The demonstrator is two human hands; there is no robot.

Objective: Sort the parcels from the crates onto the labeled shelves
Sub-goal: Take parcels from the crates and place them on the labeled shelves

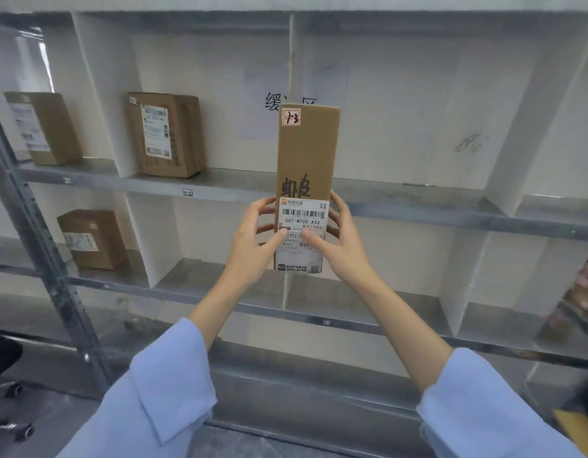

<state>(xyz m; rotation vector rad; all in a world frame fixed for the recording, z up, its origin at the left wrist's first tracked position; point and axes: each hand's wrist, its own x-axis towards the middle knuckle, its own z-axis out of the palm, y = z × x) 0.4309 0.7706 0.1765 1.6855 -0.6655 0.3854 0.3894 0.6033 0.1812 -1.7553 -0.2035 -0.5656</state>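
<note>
In front of the shelves: a tall, narrow parcel (307, 166) is held upright in the air, before the white divider (294, 61) between two upper bays, touching no shelf.
Left hand (257, 239): grips the parcel's lower end, thumb pressed on the shipping label (302, 226), fingers curled round the back.
Right hand (340, 239): mirrors it on the other edge, thumb on the label, fingers wrapped behind.
Sticker (291, 117): handwritten, reads roughly "1-3", at the parcel's top.
Shelf tag (187, 192): seems to read "1-2", on the shelf edge (239, 193) left of the divider; I cannot make out a tag for the bay to the right.
Risk, wrong bay: the parcel sits astride the divider, so a drift left would likely land it in 1-2.
Risk, tipping: both grips are low, leaving most of the length unsupported above; a quick reach could swing the top over.
Risk, snagging: lifted upright, the top may catch the shelf overhead or the divider.
Risk, toppling: set on its small end, it probably falls once released; laying it flat looks safer.
Neighbouring box (168, 133): stands in the 1-2 bay, well apart.
</note>
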